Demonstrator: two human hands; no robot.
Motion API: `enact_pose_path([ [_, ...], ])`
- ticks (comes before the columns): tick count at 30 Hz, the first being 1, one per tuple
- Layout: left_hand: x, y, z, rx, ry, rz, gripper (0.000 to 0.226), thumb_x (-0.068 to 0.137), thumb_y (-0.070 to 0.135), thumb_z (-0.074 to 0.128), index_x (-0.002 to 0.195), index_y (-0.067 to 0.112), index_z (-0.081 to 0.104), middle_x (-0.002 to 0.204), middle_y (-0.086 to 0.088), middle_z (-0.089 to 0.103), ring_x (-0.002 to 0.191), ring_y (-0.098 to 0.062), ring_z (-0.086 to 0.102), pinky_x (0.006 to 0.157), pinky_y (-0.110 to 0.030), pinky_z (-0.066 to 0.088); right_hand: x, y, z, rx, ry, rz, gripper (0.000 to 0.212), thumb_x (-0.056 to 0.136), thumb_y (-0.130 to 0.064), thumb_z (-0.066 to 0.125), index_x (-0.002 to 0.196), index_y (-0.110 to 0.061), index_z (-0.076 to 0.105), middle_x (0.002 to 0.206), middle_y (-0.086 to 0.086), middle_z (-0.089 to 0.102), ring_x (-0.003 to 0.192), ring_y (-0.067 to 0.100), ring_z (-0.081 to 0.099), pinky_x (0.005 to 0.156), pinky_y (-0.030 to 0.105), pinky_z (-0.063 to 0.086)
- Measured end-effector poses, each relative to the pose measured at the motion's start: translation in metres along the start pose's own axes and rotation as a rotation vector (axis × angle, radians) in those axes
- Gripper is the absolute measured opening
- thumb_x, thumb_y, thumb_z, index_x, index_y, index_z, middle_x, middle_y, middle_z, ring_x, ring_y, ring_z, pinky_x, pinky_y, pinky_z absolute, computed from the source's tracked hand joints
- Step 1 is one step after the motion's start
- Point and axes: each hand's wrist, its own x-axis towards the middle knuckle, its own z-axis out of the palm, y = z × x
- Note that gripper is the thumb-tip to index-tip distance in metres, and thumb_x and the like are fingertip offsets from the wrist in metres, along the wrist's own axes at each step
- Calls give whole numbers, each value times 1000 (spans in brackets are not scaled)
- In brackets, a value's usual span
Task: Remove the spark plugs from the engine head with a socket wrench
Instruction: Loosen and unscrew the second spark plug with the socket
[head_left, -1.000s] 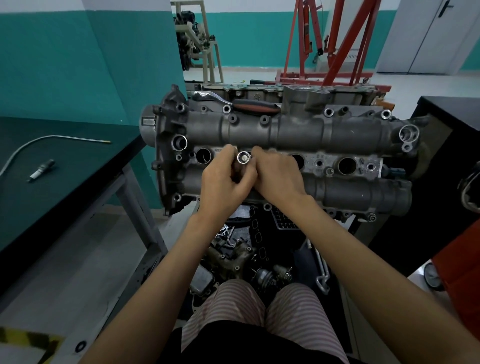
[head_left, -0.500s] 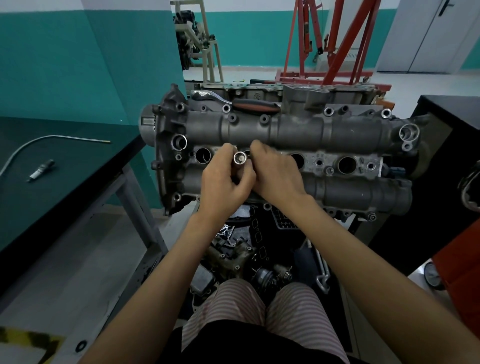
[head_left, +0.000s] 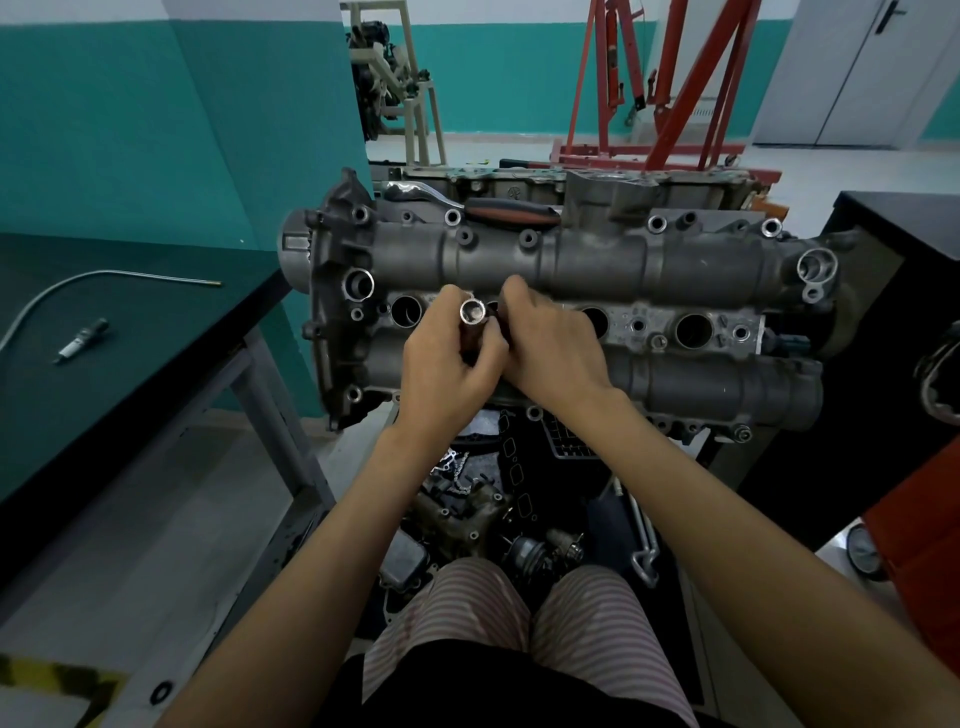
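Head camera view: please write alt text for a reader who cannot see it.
Two bare hands meet over an engine head; the left hand grips a metal socket, open end up, with the right hand beside it. A spark plug lies on a dark bench to the left.

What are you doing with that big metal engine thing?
A person sits in front of an engine head and holds a shiny socket tube in the left hand. The right hand is curled close beside it, over the row of round plug holes. One spark plug lies on the green table to the left.
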Motion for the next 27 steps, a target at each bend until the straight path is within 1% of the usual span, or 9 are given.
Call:
enact_pose_path([
  [2, 1, 0, 0, 17, 5, -6, 27, 86, 26, 48, 66, 12, 36, 57, 6, 35, 52, -12, 33, 51, -25, 29, 0, 0, -1, 5, 8, 11, 23, 85, -29, 53, 91, -7, 48, 80, 12, 63, 65, 34, 61, 50, 28, 20],
  [5, 2, 1, 2, 46, 21, 17, 39, 87, 23, 54, 59, 21, 27, 51, 11, 27, 50, -10, 27, 49, -22, 23, 0, 1, -2, -41, -25, 7, 21, 82, -33, 53, 87, -13, 58, 81, 9, 66, 75, 32, 62, 55, 28, 25],
  [7, 2, 0, 3, 61, 26, 41, 42, 88, 19, 57, 59, 20, 26, 52, 12, 25, 51, -11, 26, 49, -23, 23, 0, 2, -2, -52, -29, -1, 22, 84, -34, 52, 86, -15, 61, 82, 8, 67, 78, 31, 62, 56, 28, 25],
  [13, 0, 1, 0, -21, -16, -16, 15, 80, 19, 41, 70, 9, 36, 60, 8, 33, 55, -11, 30, 52, -24, 28, 0, 2, 0, -32, -19, -33, 28, 89, -33, 47, 93, -6, 49, 90, 13, 62, 77, 33, 60, 54, 31, 25],
  [15, 1, 2, 0, -45, 2, -38, 18, 81, 18, 40, 69, 6, 38, 58, 3, 36, 54, -10, 30, 50, -24, 28, 0, 0, -2, 11, -5, -24, 33, 86, -37, 50, 93, -5, 47, 87, 14, 62, 73, 34, 60, 52, 30, 25],
  [18, 1, 2, -1, -35, 5, -9, 35, 89, 20, 40, 67, -8, 46, 56, -12, 43, 52, -21, 36, 49, -34, 31, 1, 1, -2, -4, 2, 30, 37, 85, -43, 49, 91, -6, 51, 82, 14, 65, 74, 35, 62, 53, 30, 26],
  [20, 1, 1, -3, -44, 8, 11, 39, 89, 21, 41, 69, -12, 49, 57, -16, 44, 52, -25, 38, 50, -36, 31, 1, 2, -1, -48, -23, 33, 36, 89, -44, 46, 91, -9, 54, 82, 13, 66, 78, 34, 62, 54, 31, 27],
  [25, -1, 0, -1, 4, -34, 25, 30, 84, 25, 49, 72, -2, 46, 61, -10, 46, 55, -19, 41, 51, -29, 34, 2, 2, -1, -77, -43, 22, 15, 89, -26, 47, 89, -11, 45, 84, 12, 64, 74, 34, 62, 50, 30, 18],
  [27, 0, 0, -1, -11, -12, 8, 24, 82, 22, 48, 70, 3, 42, 58, -3, 43, 53, -14, 37, 50, -26, 32, 1, -1, -2, -35, -28, 18, 18, 87, -26, 51, 89, -10, 41, 82, 13, 63, 71, 34, 62, 49, 29, 17],
])
